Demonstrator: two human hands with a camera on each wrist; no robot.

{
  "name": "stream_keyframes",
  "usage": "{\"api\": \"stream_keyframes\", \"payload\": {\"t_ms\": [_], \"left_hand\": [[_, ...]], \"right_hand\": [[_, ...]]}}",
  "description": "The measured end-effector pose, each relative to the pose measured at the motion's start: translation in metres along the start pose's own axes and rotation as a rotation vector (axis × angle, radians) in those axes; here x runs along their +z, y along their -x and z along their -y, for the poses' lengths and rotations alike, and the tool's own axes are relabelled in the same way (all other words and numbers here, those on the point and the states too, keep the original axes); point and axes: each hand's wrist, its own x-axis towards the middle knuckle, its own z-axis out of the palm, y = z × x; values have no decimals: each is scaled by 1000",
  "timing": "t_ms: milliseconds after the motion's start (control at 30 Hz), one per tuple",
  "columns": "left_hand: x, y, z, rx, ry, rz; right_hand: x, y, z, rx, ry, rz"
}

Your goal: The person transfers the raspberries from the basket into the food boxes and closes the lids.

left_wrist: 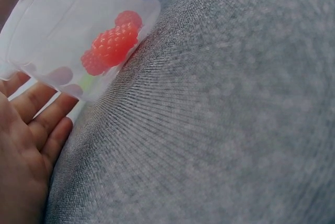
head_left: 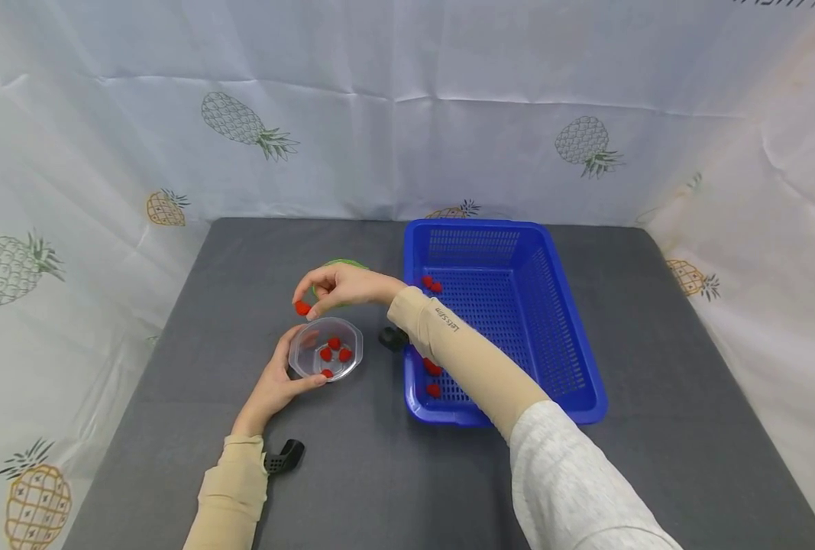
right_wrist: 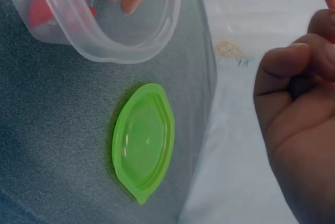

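My right hand (head_left: 352, 286) pinches a red raspberry (head_left: 302, 308) between thumb and fingertips, above the far left side of a clear plastic container (head_left: 360, 336). Around that container my left hand (head_left: 276, 386) curls, thumb at the near side and fingers on the left and far side. Several raspberries (left_wrist: 115, 43) lie on the container's bottom. In the right wrist view, a green lid (right_wrist: 145, 140) lies flat on the table; the right forearm and hand hide most of it in the head view.
A blue plastic basket (head_left: 575, 328) stands right of the container, with several raspberries (head_left: 433, 368) along its left side. My right forearm crosses over it. A grey cloth (head_left: 380, 473) covers the table. White pineapple-print curtains (head_left: 352, 153) hang at the back and sides.
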Motion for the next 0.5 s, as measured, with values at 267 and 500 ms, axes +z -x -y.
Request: {"api": "stream_keyframes", "payload": {"t_ms": [267,500], "left_hand": [[0,-2,7,-78,-49,-5],[2,-2,5,-68,-41,-8]], "right_hand": [[5,-7,-8,61,40,137],[7,-8,-9,149,122,158]]}}
